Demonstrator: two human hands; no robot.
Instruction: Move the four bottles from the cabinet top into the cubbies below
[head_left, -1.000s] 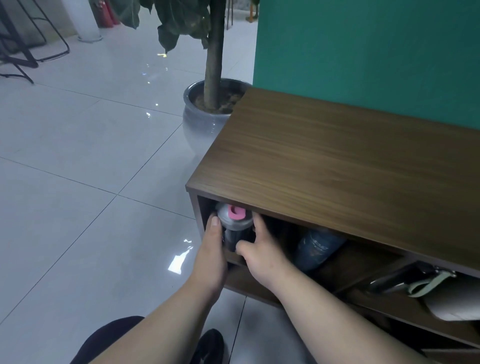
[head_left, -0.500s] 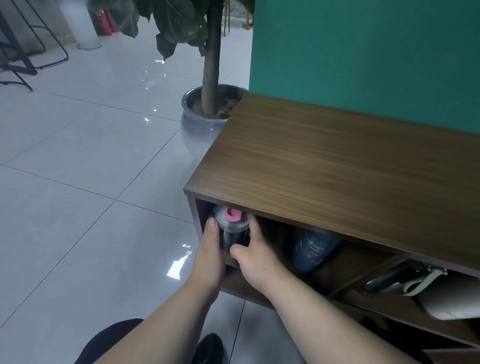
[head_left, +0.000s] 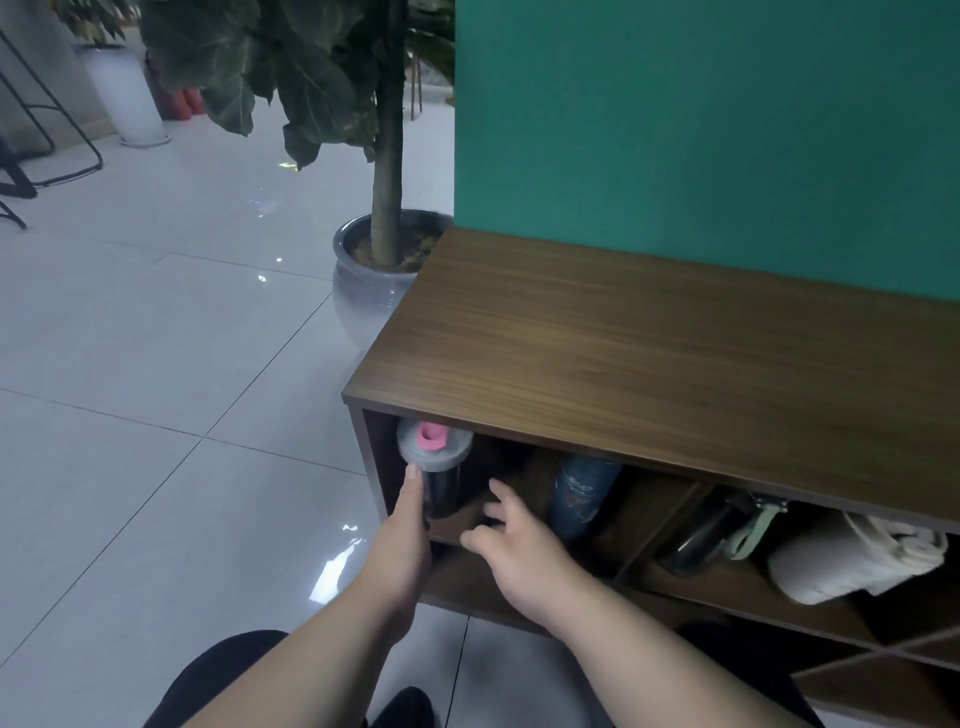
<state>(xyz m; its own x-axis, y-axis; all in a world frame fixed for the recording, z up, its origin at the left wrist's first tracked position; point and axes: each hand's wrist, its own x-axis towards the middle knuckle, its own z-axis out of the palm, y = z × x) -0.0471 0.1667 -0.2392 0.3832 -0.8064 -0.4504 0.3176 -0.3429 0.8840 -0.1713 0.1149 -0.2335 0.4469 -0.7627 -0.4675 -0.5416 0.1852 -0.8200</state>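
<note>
A dark bottle with a grey lid and pink spout (head_left: 435, 467) stands upright in the leftmost cubby of the wooden cabinet (head_left: 675, 364). My left hand (head_left: 402, 540) rests against its left side, thumb up near the lid. My right hand (head_left: 511, 540) is off the bottle, just to its right, fingers spread. A blue bottle (head_left: 582, 493) leans in the cubby to the right. A dark bottle with a green strap (head_left: 711, 530) lies in the third cubby. No bottle stands on the cabinet top.
A white rolled cloth bag (head_left: 852, 561) fills a cubby at the right. A potted tree in a grey pot (head_left: 371, 280) stands left of the cabinet. A green wall (head_left: 701, 130) rises behind it. Glossy floor tiles (head_left: 156, 415) spread to the left.
My right hand has let go of the pink-spouted bottle and opened beside it. The bottle now stands deeper in the cubby, my left hand still on it. The camera has tilted up.
</note>
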